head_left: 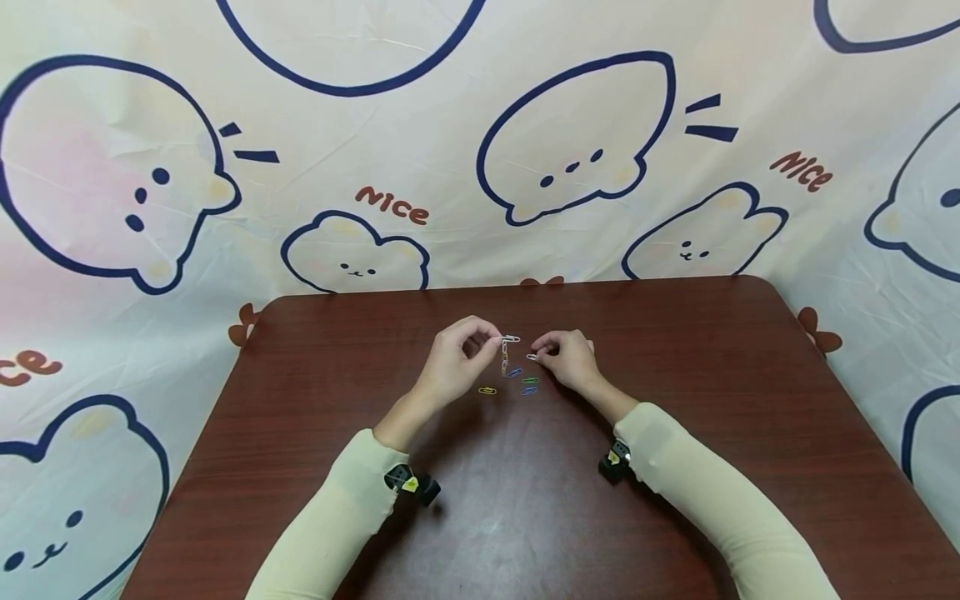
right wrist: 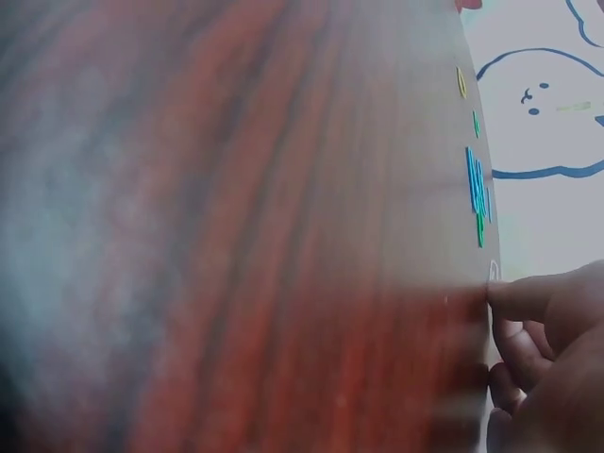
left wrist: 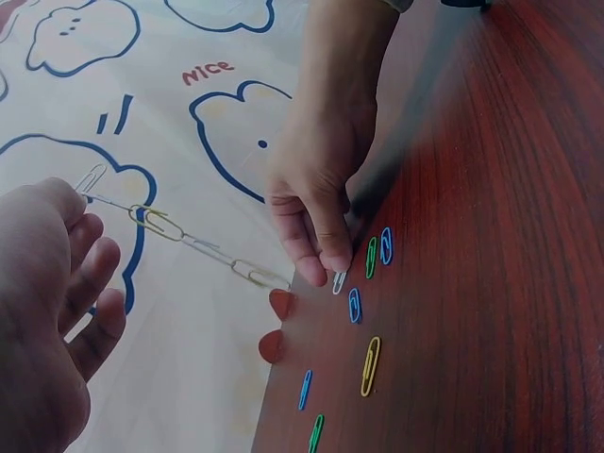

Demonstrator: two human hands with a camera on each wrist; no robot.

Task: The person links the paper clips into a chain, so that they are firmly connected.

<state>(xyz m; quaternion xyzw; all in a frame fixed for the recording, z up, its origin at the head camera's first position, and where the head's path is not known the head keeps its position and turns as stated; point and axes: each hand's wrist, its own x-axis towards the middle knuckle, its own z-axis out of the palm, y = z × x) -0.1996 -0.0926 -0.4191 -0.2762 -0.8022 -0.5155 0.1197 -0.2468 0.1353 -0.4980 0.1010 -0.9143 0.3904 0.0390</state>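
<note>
My left hand (head_left: 456,360) pinches a white paper clip (head_left: 512,338) between thumb and index finger, above the table. From that clip hangs a chain of linked paper clips (left wrist: 159,223), yellow and whitish in the left wrist view. To the right, my right hand (head_left: 573,360) is low over the tabletop. Its thumb and fingertip pinch another white paper clip (left wrist: 339,281), seen also as a small white loop (right wrist: 494,271) in the right wrist view. The two hands are a short gap apart, and the two white clips do not touch.
Loose paper clips lie on the brown table (head_left: 495,517): a yellow one (head_left: 487,391), a green one (head_left: 530,381) and blue ones (head_left: 528,391) nearest the hands. The left wrist view shows another green clip (left wrist: 316,434). A patterned cloth (head_left: 465,167) hangs behind the table.
</note>
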